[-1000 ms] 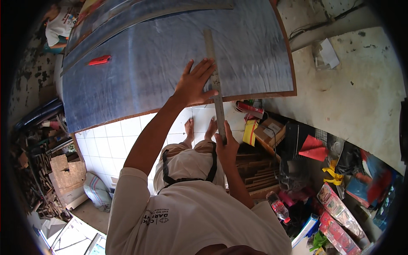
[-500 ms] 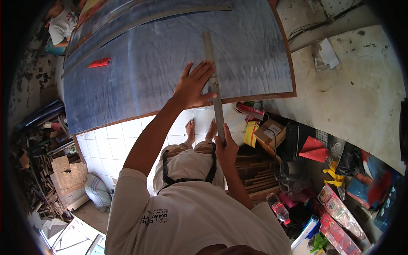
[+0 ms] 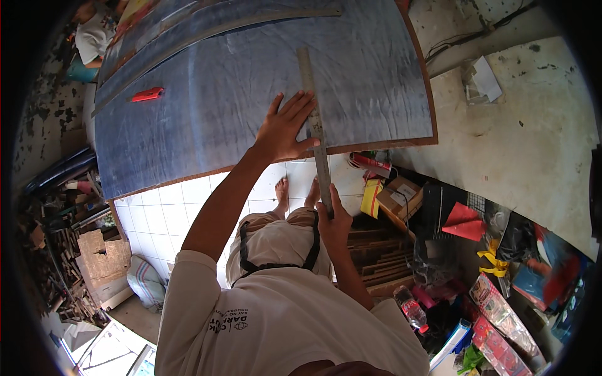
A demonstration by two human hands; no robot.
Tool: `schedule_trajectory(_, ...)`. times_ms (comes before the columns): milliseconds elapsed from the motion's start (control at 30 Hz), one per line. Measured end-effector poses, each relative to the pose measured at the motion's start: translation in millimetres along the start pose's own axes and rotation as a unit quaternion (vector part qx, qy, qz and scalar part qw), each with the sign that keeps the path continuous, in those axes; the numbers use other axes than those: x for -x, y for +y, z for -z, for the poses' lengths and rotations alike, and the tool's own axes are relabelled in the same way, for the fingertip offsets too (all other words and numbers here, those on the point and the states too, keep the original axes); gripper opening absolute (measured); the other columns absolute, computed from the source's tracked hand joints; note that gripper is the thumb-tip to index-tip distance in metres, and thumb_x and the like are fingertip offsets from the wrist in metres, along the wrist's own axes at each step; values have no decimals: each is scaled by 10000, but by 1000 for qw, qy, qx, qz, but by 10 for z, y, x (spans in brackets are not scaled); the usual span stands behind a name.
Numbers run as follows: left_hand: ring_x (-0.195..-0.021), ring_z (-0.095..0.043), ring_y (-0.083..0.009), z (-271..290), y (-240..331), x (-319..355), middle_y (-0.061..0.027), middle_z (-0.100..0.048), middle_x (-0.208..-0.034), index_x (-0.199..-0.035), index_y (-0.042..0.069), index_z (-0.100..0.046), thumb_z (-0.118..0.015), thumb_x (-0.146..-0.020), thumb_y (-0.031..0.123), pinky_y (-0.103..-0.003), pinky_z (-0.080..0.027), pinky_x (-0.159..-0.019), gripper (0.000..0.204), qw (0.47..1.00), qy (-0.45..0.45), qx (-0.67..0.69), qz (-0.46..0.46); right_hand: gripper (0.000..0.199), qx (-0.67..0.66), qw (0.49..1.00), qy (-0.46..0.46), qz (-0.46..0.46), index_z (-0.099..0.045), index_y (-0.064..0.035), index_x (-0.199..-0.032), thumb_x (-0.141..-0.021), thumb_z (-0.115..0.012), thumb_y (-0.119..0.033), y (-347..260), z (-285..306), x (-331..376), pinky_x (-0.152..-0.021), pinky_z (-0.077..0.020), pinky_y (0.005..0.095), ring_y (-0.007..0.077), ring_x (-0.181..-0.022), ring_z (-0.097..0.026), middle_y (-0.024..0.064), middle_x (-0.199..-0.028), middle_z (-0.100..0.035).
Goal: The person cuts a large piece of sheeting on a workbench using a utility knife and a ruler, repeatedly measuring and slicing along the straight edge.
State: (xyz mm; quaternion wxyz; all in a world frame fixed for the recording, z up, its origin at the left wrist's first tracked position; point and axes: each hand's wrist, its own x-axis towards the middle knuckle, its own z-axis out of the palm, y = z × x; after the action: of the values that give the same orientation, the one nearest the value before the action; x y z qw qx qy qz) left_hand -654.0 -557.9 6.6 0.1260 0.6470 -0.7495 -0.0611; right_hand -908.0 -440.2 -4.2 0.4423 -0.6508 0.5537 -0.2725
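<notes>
Fingers of the left hand (image 3: 285,130) spread flat, pinning the long metal ruler (image 3: 315,128) against the blue-grey sheet (image 3: 251,81), seemingly to stop it sliding. Right hand (image 3: 333,220) closes around the ruler's near end, past the sheet's brown edge. Its long axis runs from 6 to 12 o'clock, slightly tilted; a red cutter (image 3: 147,94) lies at 10 o'clock, well apart.

We stand on a white tiled floor (image 3: 172,210); to our right runs stained grey concrete (image 3: 520,131). Stacked wood scraps (image 3: 59,263) crowd our left, cardboard boxes (image 3: 401,194) and colourful packets (image 3: 501,313) our right, under daylight.
</notes>
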Motion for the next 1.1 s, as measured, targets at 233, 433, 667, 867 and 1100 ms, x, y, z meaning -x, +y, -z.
schedule_trajectory(233, -1547, -285, -232, 24, 6, -1, -57, -322, -1665, -1574, 113, -383, -687, -850, 656, -549, -171, -1276, 955, 1000, -3, 18, 7, 552, 40, 999, -10, 8, -554, -3, -1442, -925, -719, -107, -87, 49, 2, -818, -581, 385, 365, -969, -752, 276, -1133, -719)
schedule_trajectory(433, -1540, -296, -232, 40, 11, -6, -56, -329, -1656, -1563, 104, -394, -734, -827, 617, -545, -168, -1278, 959, 998, 18, 56, 15, 542, 44, 998, 13, 42, -564, -6, -1433, -924, -720, -108, -86, 31, -10, -750, -576, 403, 399, -890, -745, 278, -1030, -724)
schedule_trajectory(667, -1533, -314, -220, 21, 0, -6, -60, -352, -1648, -1547, 102, -422, -723, -825, 634, -549, -173, -1276, 946, 1000, 6, 25, 5, 553, 38, 999, -3, 10, -565, -19, -1437, -918, -724, -121, -69, 40, -7, -745, -575, 406, 395, -885, -748, 278, -1028, -724)
schedule_trajectory(867, -1535, -312, -238, 10, 10, -10, -63, -366, -1638, -1545, 104, -424, -804, -763, 571, -563, -178, -1272, 987, 999, 5, 38, 13, 561, 28, 1000, -4, 5, -561, -22, -1441, -913, -724, -121, -51, 26, -15, -777, -578, 408, 415, -958, -739, 288, -1101, -714)
schedule_trajectory(1100, -1537, -310, -213, 13, 5, -24, -59, -359, -1647, -1540, 99, -435, -691, -833, 651, -551, -170, -1277, 932, 1000, -5, 19, 10, 582, 21, 1000, 5, 23, -542, -28, -1455, -911, -726, -121, -1, -1, -25, -800, -576, 414, 417, -979, -733, 288, -1127, -710)
